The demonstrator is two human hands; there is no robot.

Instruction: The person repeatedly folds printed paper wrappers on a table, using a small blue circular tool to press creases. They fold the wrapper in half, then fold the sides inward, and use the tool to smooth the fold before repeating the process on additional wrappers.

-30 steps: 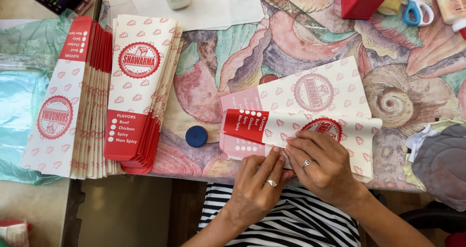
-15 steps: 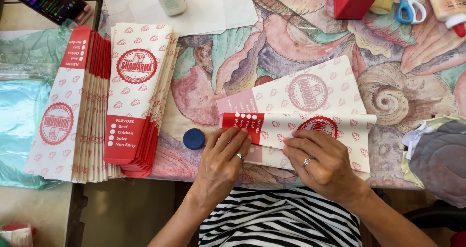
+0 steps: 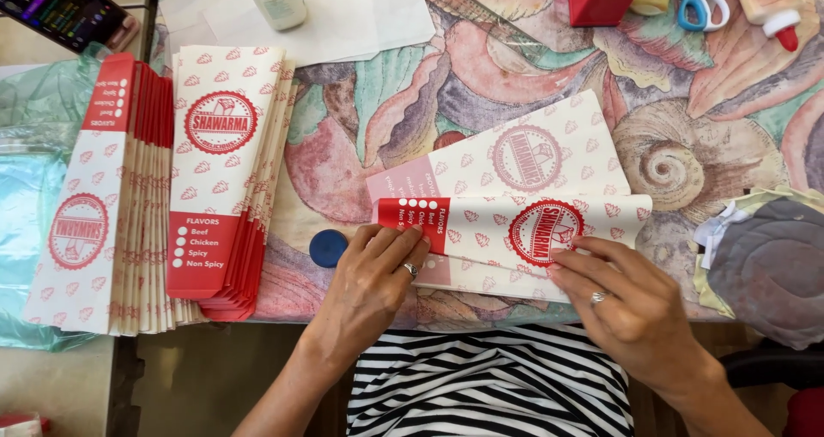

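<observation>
Folding red-and-white printed paper sleeve (image 3: 524,231), frame centre.
Our left hand (image 3: 369,287) lies flat, fingers extended, pinning its red end; right hand (image 3: 631,304) open, fingertips pressing the lower edge. We should keep edges aligned and crease evenly, clear of blue round cap (image 3: 328,247).

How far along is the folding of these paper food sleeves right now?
Done: two fanned stacks of folded sleeves lie at the table's left. In hand: the left hand presses the red end of the top sleeve while the right hand holds its lower edge. Left: at least one more flat sleeve lies beneath; how many more cannot be told.
</observation>
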